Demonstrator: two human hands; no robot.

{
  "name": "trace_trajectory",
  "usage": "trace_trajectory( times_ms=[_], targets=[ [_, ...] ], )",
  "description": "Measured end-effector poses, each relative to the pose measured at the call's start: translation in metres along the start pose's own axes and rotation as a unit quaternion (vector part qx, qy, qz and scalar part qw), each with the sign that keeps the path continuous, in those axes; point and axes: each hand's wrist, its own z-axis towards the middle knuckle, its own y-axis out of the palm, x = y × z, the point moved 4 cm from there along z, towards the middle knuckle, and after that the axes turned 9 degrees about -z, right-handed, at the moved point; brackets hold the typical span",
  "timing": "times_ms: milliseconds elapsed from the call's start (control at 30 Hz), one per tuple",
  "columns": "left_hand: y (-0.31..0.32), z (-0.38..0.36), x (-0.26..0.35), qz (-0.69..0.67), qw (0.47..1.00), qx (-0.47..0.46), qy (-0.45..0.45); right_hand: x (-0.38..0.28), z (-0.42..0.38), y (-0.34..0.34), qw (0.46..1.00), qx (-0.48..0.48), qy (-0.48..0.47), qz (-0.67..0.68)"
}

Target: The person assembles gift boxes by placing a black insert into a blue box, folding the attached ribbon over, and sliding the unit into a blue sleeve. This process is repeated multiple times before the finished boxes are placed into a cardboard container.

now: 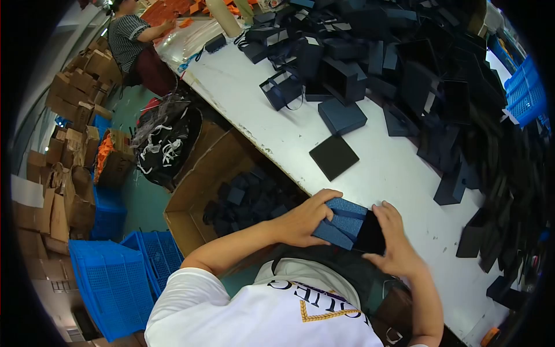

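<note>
Your left hand [304, 222] is gripping the blue box [341, 221] at the table's [413, 191] near edge; your right hand [399, 246] is cupping its black end, which is pointing right, its long axis running left to right, dipping slightly nearer.

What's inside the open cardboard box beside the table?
A heap of small dark-blue, box-like pieces lies in the cardboard box. Whatever is under the top pieces is covered, and the left forearm hides part of the near side.
</note>
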Motion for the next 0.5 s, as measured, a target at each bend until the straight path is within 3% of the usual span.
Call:
trace_trajectory(
  times_ms=[67, 100, 167, 267, 367, 433, 467, 500],
  targets=[
    [0.014, 0.0, -0.003, 0.022, 0.999, 0.044, 0.017, -0.008, 0.009, 0.026, 0.994, 0.106, 0.008, -0.012],
    [0.029, 0.002, -0.002, 0.043, 0.998, 0.048, 0.016, -0.007, 0.015, 0.059, 0.97, 0.148, 0.043, 0.186],
    [0.033, -0.005, -0.007, 0.003, 0.995, 0.098, 0.006, -0.025, 0.035, 0.068, 0.971, 0.191, 0.035, 0.14],
    [0.01, -0.025, 0.002, 0.032, 0.987, 0.158, -0.025, -0.039, 0.061, 0.071, 0.933, 0.188, 0.019, 0.306],
    [-0.036, -0.081, 0.018, 0.152, 0.95, 0.265, -0.057, -0.056, 0.075, 0.059, 0.943, 0.159, -0.039, 0.29],
    [-0.078, -0.135, 0.011, 0.233, 0.895, 0.329, -0.192, -0.043, 0.063, 0.051, 0.946, 0.207, 0.012, 0.25],
    [-0.094, -0.143, 0.016, 0.326, 0.848, 0.307, -0.283, -0.033, 0.06, 0.047, 0.932, 0.226, 0.046, 0.28],
    [-0.112, -0.147, 0.015, 0.339, 0.846, 0.287, -0.296, -0.025, 0.054, 0.045, 0.915, 0.243, 0.086, 0.31]
  ],
)
